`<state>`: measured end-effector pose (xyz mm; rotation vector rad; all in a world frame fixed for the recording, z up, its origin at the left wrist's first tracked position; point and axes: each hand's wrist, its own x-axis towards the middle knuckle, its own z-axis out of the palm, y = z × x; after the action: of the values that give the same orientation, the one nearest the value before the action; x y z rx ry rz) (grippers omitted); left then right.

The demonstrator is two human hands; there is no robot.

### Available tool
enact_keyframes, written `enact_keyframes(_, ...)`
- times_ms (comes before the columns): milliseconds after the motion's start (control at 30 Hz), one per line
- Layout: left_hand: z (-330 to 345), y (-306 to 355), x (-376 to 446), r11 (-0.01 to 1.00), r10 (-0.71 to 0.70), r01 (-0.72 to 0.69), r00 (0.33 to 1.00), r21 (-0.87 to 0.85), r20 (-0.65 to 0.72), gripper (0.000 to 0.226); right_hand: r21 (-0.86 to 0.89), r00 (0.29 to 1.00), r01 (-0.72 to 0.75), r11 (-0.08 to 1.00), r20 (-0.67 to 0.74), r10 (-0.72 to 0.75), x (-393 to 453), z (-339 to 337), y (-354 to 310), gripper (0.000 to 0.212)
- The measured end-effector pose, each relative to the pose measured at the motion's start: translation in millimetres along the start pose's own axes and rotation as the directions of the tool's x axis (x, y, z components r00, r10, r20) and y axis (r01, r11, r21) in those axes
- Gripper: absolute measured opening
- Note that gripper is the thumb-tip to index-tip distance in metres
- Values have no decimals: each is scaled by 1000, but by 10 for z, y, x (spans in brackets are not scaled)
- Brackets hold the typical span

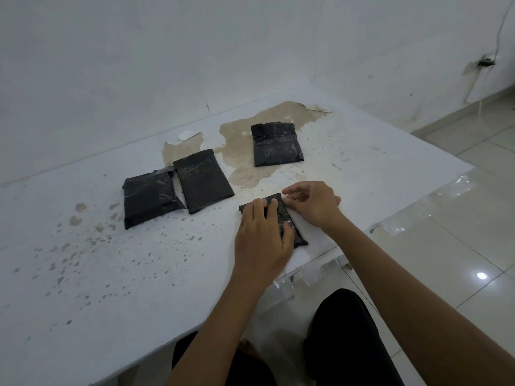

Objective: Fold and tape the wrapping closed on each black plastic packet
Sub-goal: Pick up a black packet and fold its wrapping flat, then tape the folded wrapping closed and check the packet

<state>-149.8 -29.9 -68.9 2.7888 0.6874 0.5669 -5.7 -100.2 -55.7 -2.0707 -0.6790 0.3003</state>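
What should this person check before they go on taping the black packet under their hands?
1. Packet being worked pinned flat by the left hand: ok.
2. Right hand at its far edge, fingers curled there: ok.
3. Tape already stuck across the fold: cannot tell.
4. Packet fully on the table, though near its edge: ok.
5. Three other packets, e.g. the far one, clear of the hands: ok.
6. Tape roll within reach: cannot tell.

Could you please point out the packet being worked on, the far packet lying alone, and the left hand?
Packet being worked on (299,238), head view, near corner.
Far packet (277,147), head view, its middle.
Left hand (262,240), head view, back of hand.
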Motion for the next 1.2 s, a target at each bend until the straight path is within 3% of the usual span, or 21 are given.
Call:
enact_keyframes(233,-18,-7,23,998,14,-13,1000,60,-6,58,-32,996,84,996,44,-82,23,-10,110,26)
enact_keyframes(367,-23,-18,47,997,27,-28,1000,66,13,60,-46,980,185,982,87,-180,-11,-188,106,12)
enact_keyframes(500,8,51,193,995,68,-71,996,71,52,68,-130,974,216,968,-46,-224,-94,-691,207,14)
enact_keyframes(667,137,260,398,990,123,-126,991,55,57,74,-69,946,49,996,-316,-68,-259,-1437,492,11)
enact_keyframes(800,225,477,512,987,153,-156,985,33,75,74,-32,899,-84,996,-433,62,-388,-1930,780,11)
enact_keyframes(967,345,704,652,986,167,-168,983,2,81,67,37,789,-199,979,-587,182,-442,-2387,1031,11)
enact_keyframes(1033,385,787,698,985,173,-173,981,-5,87,65,47,758,-241,969,-615,218,-396,-2517,1110,12)
enact_keyframes(1200,484,900,810,981,196,-194,976,-32,91,62,-24,784,-406,913,-524,335,-231,-2713,1271,20)
